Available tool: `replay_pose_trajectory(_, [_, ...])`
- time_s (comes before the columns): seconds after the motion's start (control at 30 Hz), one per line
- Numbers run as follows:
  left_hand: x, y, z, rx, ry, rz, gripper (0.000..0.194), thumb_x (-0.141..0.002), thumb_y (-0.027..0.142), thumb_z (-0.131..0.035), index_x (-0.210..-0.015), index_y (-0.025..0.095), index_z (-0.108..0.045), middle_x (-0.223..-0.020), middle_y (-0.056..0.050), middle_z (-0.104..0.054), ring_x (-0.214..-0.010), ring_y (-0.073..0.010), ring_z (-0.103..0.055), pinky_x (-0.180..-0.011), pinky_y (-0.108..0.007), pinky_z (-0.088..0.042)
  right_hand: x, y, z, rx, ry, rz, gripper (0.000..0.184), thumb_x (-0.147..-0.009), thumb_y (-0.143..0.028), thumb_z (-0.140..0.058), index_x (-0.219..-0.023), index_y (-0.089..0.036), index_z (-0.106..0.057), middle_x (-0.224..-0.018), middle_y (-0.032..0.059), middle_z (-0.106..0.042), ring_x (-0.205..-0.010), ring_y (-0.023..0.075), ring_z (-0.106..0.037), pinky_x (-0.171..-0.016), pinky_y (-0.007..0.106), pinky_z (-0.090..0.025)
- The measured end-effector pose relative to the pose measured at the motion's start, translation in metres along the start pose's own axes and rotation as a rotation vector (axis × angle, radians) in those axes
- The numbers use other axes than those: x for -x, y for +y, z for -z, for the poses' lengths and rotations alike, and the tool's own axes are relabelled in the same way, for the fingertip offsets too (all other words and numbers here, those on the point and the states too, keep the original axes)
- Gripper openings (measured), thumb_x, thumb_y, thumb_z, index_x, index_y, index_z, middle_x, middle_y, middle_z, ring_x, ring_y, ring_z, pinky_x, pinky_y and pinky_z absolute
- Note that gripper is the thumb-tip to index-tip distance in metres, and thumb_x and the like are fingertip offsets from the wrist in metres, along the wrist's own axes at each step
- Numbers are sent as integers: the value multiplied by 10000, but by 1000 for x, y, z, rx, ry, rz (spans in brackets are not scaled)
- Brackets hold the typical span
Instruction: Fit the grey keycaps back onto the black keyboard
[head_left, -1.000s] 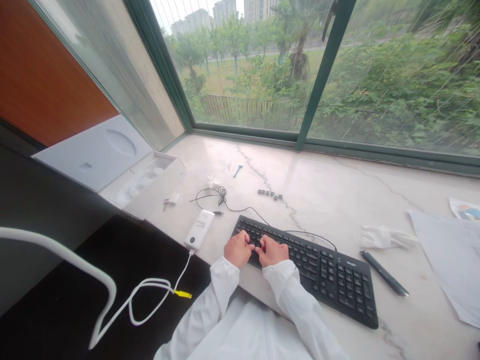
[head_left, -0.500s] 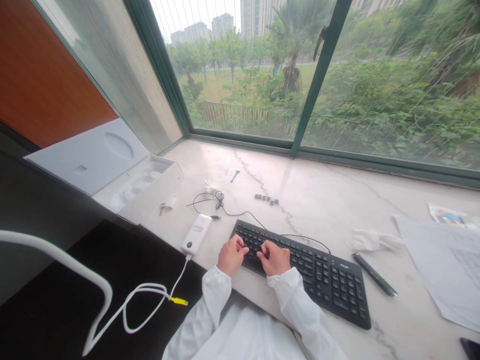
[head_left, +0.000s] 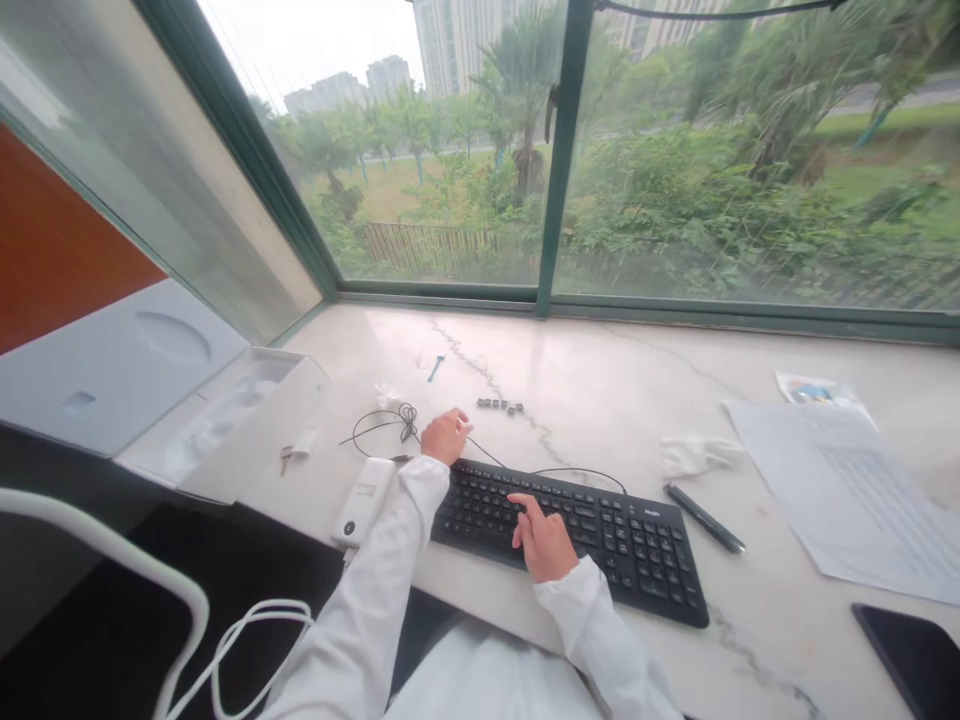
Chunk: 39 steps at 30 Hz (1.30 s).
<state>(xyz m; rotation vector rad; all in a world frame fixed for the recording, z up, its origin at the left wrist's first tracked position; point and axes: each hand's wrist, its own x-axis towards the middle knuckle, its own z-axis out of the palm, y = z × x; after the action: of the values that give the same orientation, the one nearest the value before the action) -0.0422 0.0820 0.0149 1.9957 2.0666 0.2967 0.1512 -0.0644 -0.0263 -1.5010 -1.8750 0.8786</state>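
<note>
A black keyboard [head_left: 630,545] lies at a slant along the sill in front of me. My left hand [head_left: 446,436] is over the marble surface just past the keyboard's far left corner, beside the thin black cable [head_left: 487,453]. Its fingers point right, slightly bent and apart, with nothing seen in them. A short row of several small dark keycaps [head_left: 504,404] lies a little to the right of those fingertips. Over the middle of the keys is my right hand [head_left: 546,540], its index finger stretched out at the keys and its thumb apart; it holds nothing visible.
On the left stand a white power bank [head_left: 365,500] and an open white box [head_left: 277,405]. A small blue tool [head_left: 436,368] lies near the window. To the right are a black pen [head_left: 705,518], white gloves [head_left: 697,456], printed paper [head_left: 840,490] and a dark phone [head_left: 911,650].
My left hand has left the keys and reached forward past the keyboard's far edge. My right hand stays over the keys, its index finger now extended. The view has turned right.
</note>
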Motion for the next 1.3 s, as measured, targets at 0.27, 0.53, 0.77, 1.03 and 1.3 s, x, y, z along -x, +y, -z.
replay_pose_trajectory(0.27, [-70,14,-8,-151,-113,-112,298,-832,287,-551,-1127,324,-533,-1062,2,-604,-917,-156,-573,-782,-271,-414,19,5,17,-50,-100,-48,301,-834,-137,-283,-1051,-201,-482,-671,-52,-652,-624,122,-577,-729,292,-320])
replay_pose_trajectory(0.53, [-79,27,-10,-264,-123,-68,155,-850,299,-516,-978,247,-588,-1013,-58,-597,-882,-185,-588,-738,-285,-428,25,12,29,-27,-8,-147,251,-871,-211,-310,-978,-231,-537,-626,-58,-640,-562,131,-551,-714,288,-341])
replay_pose_trajectory(0.77, [-11,39,15,-183,28,-81,162,-863,341,-489,-971,236,-549,-954,-33,-623,-844,-175,-593,-709,-271,-422,22,15,28,-6,25,-146,217,-863,-228,-354,-950,-236,-553,-637,-47,-630,-556,131,-544,-681,278,-345])
replay_pose_trajectory(1.03, [126,61,11,78,-66,-265,124,-854,274,-497,-955,230,-554,-840,-6,-619,-744,-135,-601,-688,-235,-436,15,5,24,-36,85,-54,140,-837,-273,-476,-929,-224,-569,-646,-39,-604,-535,110,-501,-631,265,-340])
replay_pose_trajectory(1.3, [168,31,9,109,-117,-187,132,-846,236,-507,-960,230,-572,-826,-6,-609,-751,-134,-605,-690,-240,-465,8,4,16,-44,-83,116,146,-835,-311,-539,-943,-244,-611,-769,-21,-638,-597,104,-515,-654,268,-366])
